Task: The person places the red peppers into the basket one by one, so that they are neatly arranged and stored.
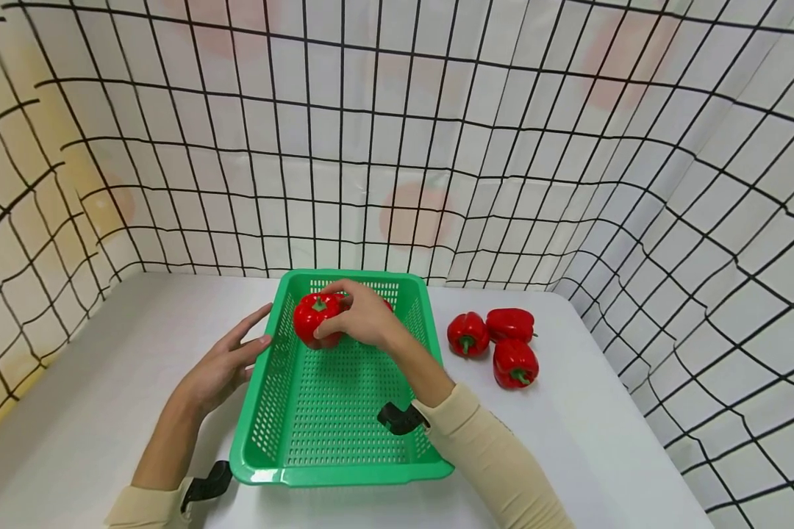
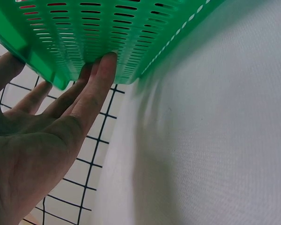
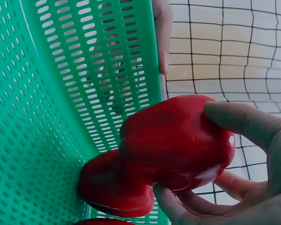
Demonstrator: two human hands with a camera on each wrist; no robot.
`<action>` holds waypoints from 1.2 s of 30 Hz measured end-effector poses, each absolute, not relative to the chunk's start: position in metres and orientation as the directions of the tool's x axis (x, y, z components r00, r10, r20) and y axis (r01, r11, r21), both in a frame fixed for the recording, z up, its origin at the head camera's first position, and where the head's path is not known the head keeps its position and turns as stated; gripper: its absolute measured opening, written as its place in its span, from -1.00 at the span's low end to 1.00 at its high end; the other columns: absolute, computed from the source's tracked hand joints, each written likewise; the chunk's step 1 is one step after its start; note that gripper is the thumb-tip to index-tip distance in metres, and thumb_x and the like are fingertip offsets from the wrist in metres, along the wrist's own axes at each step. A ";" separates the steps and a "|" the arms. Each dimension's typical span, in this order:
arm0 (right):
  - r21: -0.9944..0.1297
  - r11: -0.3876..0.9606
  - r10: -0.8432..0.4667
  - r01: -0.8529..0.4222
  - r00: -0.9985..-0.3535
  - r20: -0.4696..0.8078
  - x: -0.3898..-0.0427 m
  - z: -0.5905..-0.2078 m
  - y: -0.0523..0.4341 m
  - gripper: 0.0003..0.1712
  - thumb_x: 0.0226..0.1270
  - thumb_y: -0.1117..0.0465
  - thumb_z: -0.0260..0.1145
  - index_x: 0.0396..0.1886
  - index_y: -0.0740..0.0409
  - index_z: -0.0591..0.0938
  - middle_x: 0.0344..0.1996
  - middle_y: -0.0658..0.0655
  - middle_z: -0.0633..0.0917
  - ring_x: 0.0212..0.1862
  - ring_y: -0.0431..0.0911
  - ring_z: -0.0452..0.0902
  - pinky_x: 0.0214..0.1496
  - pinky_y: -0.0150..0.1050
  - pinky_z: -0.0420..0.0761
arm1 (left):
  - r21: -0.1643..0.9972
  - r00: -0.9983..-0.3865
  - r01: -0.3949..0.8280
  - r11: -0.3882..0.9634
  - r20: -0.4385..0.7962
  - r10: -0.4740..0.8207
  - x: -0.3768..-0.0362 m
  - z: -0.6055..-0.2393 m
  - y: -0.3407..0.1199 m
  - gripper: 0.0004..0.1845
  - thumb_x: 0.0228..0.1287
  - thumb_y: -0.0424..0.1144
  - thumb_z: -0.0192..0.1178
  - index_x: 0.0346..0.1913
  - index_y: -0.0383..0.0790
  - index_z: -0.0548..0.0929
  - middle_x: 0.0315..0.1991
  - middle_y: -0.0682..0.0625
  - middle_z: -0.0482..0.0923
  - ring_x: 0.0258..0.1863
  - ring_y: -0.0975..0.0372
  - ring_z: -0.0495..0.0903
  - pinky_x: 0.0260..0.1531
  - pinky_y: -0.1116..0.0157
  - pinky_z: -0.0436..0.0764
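The right hand (image 1: pixel 364 314) grips a red bell pepper (image 1: pixel 316 317), fingers curled over its top and right side and the thumb against its near side, holding it above the far end of the green perforated basket (image 1: pixel 284 470). The pepper sits at the left of that hand, close to the basket's left wall. The left hand (image 1: pixel 228 360) lies outside the basket on the left, fingers straight and relaxed; the left wrist view shows its fingertips (image 2: pixel 107 63) touching the basket's outer wall (image 2: pixel 98 28).

The pepper stands roughly upright, its green stem (image 1: pixel 319 301) pointing up and a little toward the far side, so its long axis runs near vertical. In the right wrist view the held pepper (image 3: pixel 178 140) fills the middle of the frame with the thumb (image 3: pixel 243 119) pressed on it.

A second red pepper (image 3: pixel 114 187) lies in the basket under or just behind the held one; from the head camera the hand hides nearly all of it, and whether the two touch is hard to tell. Three more red peppers (image 1: pixel 492 342) lie together on the white bench (image 1: pixel 106 367) to the right of the basket, well apart from both hands. The right hand's lower fingers are cut off in the wrist view.
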State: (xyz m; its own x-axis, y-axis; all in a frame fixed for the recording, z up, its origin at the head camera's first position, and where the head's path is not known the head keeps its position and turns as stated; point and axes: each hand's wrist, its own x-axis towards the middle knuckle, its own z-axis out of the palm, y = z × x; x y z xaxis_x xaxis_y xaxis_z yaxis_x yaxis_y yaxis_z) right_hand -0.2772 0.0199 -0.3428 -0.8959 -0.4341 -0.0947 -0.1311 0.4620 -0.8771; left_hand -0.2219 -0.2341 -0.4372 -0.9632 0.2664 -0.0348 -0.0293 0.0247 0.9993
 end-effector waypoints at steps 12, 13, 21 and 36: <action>-0.880 0.458 -0.447 -0.121 -0.888 -0.111 -0.282 -0.351 0.021 -0.33 0.05 0.31 0.57 0.21 -0.10 0.60 0.14 0.13 0.63 0.16 0.06 0.51 -0.03 -0.07 0.73 | 0.999 -0.959 -0.029 0.015 -0.032 0.281 -0.221 -0.437 -0.236 -0.25 0.58 -0.07 0.04 0.66 0.14 -0.08 0.22 -0.13 0.55 -0.05 0.07 0.77 -0.04 0.12 0.75; -0.880 0.459 -0.449 -0.122 -0.887 -0.111 -0.282 -0.352 0.020 -0.32 0.04 0.32 0.58 0.20 -0.10 0.61 0.14 0.12 0.63 0.16 0.06 0.51 -0.01 -0.05 0.73 | 0.999 -0.959 -0.031 0.012 -0.033 0.281 -0.221 -0.437 -0.236 -0.25 0.58 -0.07 0.04 0.65 0.14 -0.07 0.21 -0.12 0.56 -0.06 0.08 0.77 -0.04 0.13 0.75; -0.885 0.454 -0.467 -0.105 -0.874 -0.136 -0.284 -0.359 0.015 -0.28 0.01 0.38 0.58 0.22 -0.04 0.59 0.10 0.15 0.64 0.12 0.06 0.52 0.12 0.12 0.69 | 0.999 -0.962 -0.035 0.022 -0.039 0.272 -0.221 -0.435 -0.237 -0.25 0.58 -0.05 0.04 0.65 0.16 -0.07 0.22 -0.09 0.56 -0.05 0.09 0.77 -0.04 0.12 0.75; -0.883 0.464 -0.473 -0.074 -0.863 -0.176 -0.283 -0.362 0.019 -0.30 0.03 0.34 0.58 0.21 -0.03 0.57 0.12 0.16 0.62 0.15 0.07 0.50 0.12 0.11 0.70 | 0.999 -0.963 -0.033 0.029 -0.040 0.265 -0.221 -0.437 -0.233 -0.25 0.57 -0.04 0.05 0.65 0.20 -0.08 0.30 -0.16 0.49 -0.01 0.04 0.76 -0.02 0.07 0.74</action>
State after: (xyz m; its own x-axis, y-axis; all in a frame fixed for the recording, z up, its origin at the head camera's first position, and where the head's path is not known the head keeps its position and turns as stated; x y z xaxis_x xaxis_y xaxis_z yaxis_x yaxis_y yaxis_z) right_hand -0.2826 0.0192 -0.3617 -0.8634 -0.4728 -0.1759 -0.0740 0.4636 -0.8830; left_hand -0.2212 -0.2333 -0.4370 -0.9634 0.2650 -0.0396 -0.0331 0.0288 0.9990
